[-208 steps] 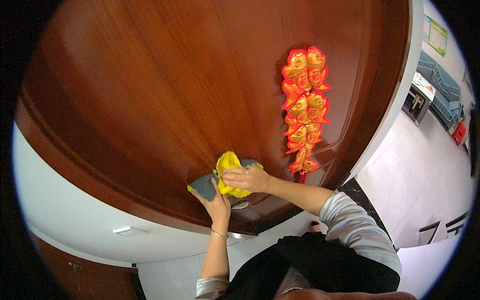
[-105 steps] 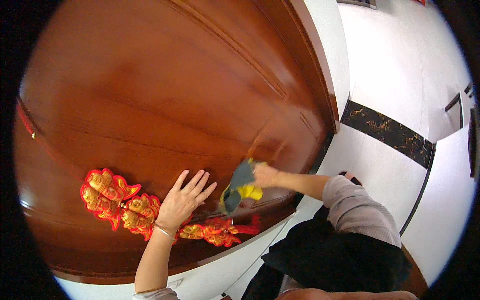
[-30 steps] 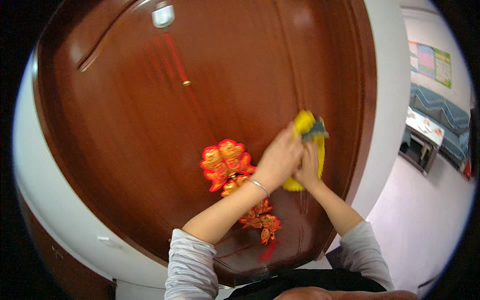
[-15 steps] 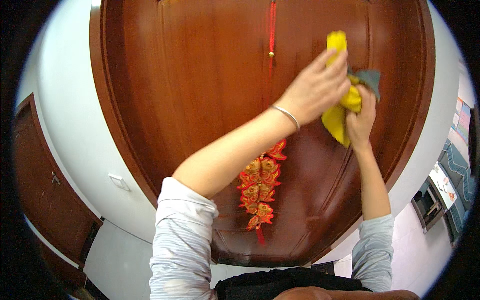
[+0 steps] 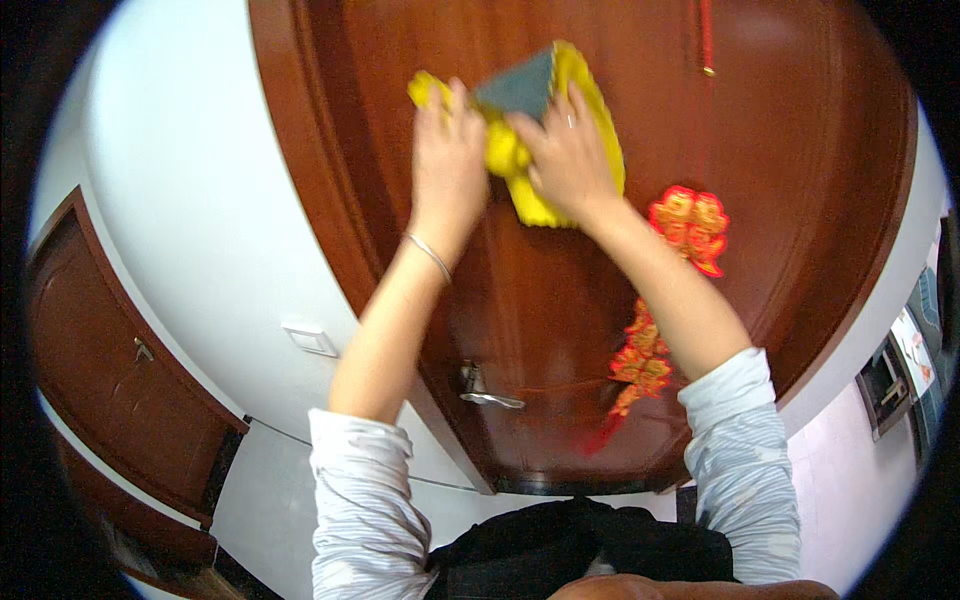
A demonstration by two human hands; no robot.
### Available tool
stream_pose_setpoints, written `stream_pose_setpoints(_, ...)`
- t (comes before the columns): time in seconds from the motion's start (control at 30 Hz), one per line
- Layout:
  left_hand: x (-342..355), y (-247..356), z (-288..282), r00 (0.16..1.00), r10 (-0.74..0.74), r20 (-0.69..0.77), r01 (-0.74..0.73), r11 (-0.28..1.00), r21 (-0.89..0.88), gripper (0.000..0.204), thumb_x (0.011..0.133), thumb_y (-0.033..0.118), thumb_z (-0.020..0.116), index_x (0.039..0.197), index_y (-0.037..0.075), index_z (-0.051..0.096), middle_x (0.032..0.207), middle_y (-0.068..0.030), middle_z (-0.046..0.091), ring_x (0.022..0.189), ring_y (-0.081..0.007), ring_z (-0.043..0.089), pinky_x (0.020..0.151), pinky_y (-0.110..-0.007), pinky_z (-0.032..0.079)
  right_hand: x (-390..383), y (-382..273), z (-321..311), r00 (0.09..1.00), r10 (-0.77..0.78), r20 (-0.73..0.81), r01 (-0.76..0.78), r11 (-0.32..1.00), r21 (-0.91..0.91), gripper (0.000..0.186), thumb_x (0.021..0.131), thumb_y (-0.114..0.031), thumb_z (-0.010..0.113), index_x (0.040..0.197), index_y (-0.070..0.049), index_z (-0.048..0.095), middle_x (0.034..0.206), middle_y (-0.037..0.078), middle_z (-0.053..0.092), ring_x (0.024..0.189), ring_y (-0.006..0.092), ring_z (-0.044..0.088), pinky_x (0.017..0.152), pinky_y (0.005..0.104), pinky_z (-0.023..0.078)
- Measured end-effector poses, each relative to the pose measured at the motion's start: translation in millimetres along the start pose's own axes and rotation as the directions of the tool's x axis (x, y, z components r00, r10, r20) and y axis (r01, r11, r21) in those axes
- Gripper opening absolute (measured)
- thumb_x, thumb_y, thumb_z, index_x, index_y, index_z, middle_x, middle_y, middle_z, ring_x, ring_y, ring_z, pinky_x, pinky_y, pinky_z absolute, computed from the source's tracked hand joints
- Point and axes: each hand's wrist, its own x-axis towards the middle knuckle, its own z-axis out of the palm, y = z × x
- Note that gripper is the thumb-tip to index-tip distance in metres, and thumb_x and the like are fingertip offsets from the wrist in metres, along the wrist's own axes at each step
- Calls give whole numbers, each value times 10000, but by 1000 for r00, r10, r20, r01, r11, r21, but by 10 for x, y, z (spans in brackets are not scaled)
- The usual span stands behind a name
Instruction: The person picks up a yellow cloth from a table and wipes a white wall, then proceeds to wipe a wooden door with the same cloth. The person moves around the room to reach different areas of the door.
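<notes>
A yellow cloth with a grey side (image 5: 600, 130) lies bunched and partly folded against the brown wooden door (image 5: 560, 300), in its upper left area. My left hand (image 5: 450, 160), wearing a thin bracelet, grips the bunched left end, and yellow fabric pokes out past its fingertips. On the cloth's right part rests my right hand (image 5: 572, 165), its fingers curled over the fabric and pressing it to the door; a ring shows on one finger. A grey flap stands up between the two hands. Both hands are a little blurred.
A red and gold hanging ornament (image 5: 690, 225) dangles on the door from a red cord (image 5: 707, 40), behind my right forearm. Lower left on the door is a metal handle (image 5: 490, 398). A light switch (image 5: 310, 340) sits on the white wall, with another brown door (image 5: 120, 360) beyond.
Both hands have moved left across the door with the cloth, from its upper right to its upper left. The view has shifted left, and the door handle now shows.
</notes>
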Motion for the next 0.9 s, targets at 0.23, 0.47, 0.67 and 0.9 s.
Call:
stream_pose_setpoints(0.23,-1552,-101,-547,815,281,507,-87,924,-371,196,790,50,611,970,-29,602,1443,-284,447,1341,-401,454,1094,-486,415,-1298,-862,418,900,-269,342,98,891,443,270,853,-98,587,1120,-67,578,1075,165,635,1088,356,625,886,429,547)
stream_pose_setpoints(0.47,-699,-1101,-1374,959,279,43,-282,940,189,358,824,124,629,1176,66,665,1321,-104,563,1227,-315,527,989,-444,446,253,-1288,326,987,10,-159,68,875,479,572,676,-31,696,1239,-72,601,1270,220,565,1213,460,507,1048,519,425)
stream_pose_setpoints(0.67,6,-1424,-1446,983,158,-90,-144,978,150,640,808,86,592,1440,153,516,1448,-177,493,1364,-383,438,1168,-468,310,1568,-1427,530,959,134,-249,47,792,608,543,941,-274,514,1434,-59,442,1498,264,390,1417,431,336,1148,545,292)
stream_pose_setpoints(0.9,-818,-1205,-934,964,-262,-54,245,946,-213,479,951,204,620,1414,109,545,1435,-267,476,1331,-466,446,1122,-507,354,798,-1786,1325,959,281,-47,-69,390,918,558,821,-241,654,1359,-134,555,1314,281,560,1288,509,444,1137,535,326)
